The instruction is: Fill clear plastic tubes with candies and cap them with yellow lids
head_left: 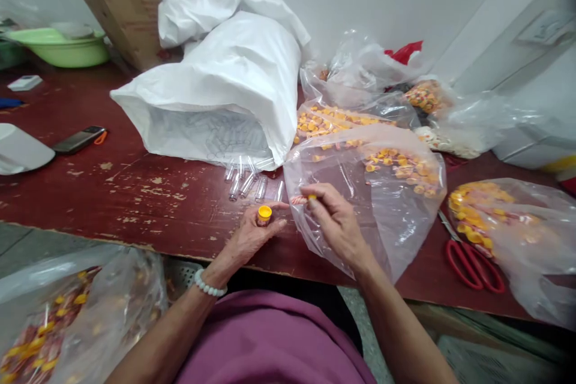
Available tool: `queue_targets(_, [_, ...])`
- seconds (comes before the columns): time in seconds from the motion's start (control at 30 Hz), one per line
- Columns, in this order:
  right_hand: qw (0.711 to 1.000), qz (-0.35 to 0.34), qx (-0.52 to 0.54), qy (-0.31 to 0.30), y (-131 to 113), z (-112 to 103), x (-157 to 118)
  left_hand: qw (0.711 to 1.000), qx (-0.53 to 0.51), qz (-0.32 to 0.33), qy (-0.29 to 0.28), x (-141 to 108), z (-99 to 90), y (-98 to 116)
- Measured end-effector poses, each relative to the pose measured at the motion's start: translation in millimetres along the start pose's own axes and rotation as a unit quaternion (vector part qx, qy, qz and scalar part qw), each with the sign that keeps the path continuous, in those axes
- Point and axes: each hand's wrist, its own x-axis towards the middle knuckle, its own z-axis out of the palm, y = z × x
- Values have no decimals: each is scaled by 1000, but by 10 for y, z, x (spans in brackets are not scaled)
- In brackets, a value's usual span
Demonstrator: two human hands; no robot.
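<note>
My left hand (247, 239), with a pale bead bracelet on the wrist, grips a small round yellow cap (264, 213) with its hollow side up. Between the fingertips of my right hand (341, 225) is a small red-and-white striped piece (298, 199) with a yellow end. Just beyond my left hand, several clear plastic tubes (247, 185) lie on the red table. They are at the mouth of a big white sack (252, 66) that holds many more. A clear plastic bag (400, 234) with yellow caps in it spreads beside and beneath my right hand.
Red-handled scissors (472, 264) lie at the right, against another bag of yellow pieces (477, 216). A phone (78, 140) and a green basin (72, 51) are on the left. Below the table edge, a bag of finished-looking filled tubes (40, 336) stands at lower left.
</note>
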Motion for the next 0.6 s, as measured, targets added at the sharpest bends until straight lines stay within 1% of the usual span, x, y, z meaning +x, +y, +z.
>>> queue_targets(0.03, [999,-29,0,-22,-109,47,-43,1000,2,14,-4,-1,18,20])
queue_targets(0.1, [996,-69,-21,-54,-231,115,-85,999,-1,34,-23,-11,38,56])
queue_targets(0.17, [994,-76,-38,-70,-255,140,-83,998,-2,40,-39,-26,31,66])
queue_targets(0.23, [996,-58,-26,-66,-233,142,-49,998,11,41,-37,-43,6,44])
queue_targets(0.27, [998,-42,-10,-50,-216,146,-21,998,23,42,-29,-52,-5,25])
queue_targets(0.33, [1000,-9,23,5,-185,179,50,997,59,45,-18,-72,-8,-6])
queue_targets(0.4, [997,8,28,78,-166,255,123,993,98,47,-38,-97,30,-9])
queue_targets(0.43, [994,3,20,104,-163,305,153,991,111,46,-54,-112,63,5])
queue_targets(0.5, [993,-24,2,118,-162,412,191,988,127,45,-77,-139,147,53])
queue_targets(0.57, [993,-42,-4,112,-158,500,206,988,127,46,-72,-156,228,108])
queue_targets(0.6, [993,-41,2,107,-148,528,209,990,120,45,-65,-159,261,130])
